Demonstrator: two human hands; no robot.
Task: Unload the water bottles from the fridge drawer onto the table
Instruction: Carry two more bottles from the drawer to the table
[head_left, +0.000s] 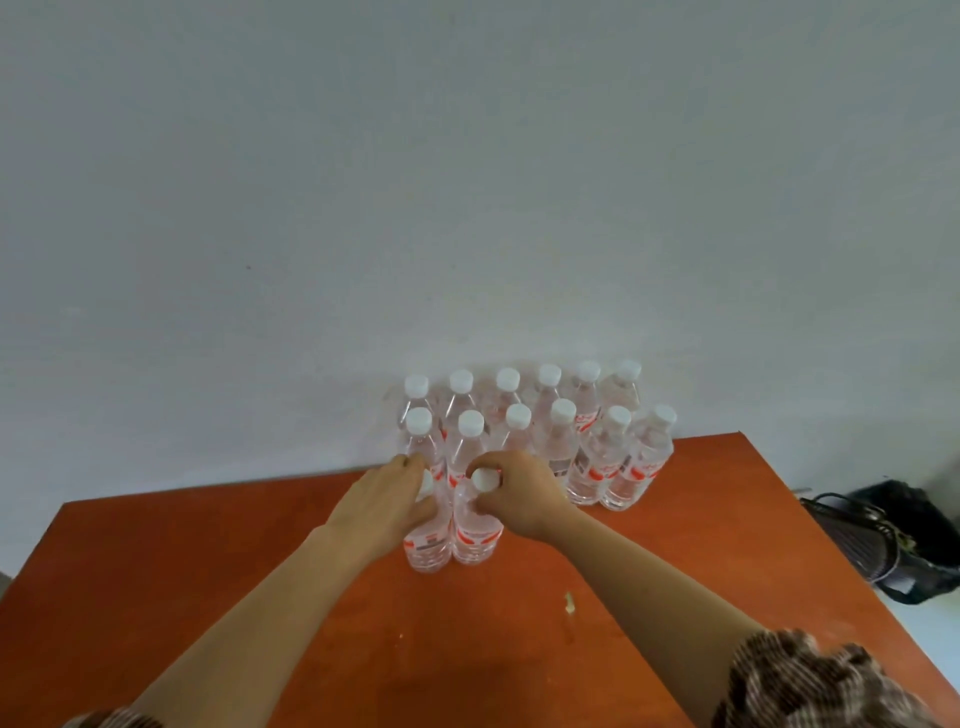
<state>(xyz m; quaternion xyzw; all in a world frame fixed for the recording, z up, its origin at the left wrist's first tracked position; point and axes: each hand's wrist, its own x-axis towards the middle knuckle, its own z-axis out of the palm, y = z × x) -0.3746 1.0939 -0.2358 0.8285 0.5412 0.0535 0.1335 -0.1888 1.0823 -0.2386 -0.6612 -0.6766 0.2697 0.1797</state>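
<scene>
Two bottles (451, 525) are held at the necks by the left hand (388, 499) and right hand (517, 493), probably to begin a third row on the table (208, 571).

A reddish-brown wooden table (218, 582) stands against a pale wall. On it, clear plastic water bottles with white caps and red labels stand upright in rows: a back row (548, 387) against the wall beyond the hands, and a second row (563, 436) just beyond the fingertips, running off to the right of the right hand (519, 493). Two more bottles (449, 540) stand side by side, touching, directly under both hands. A small pale scrap (570, 603) lies on the tabletop below the right forearm.
</scene>
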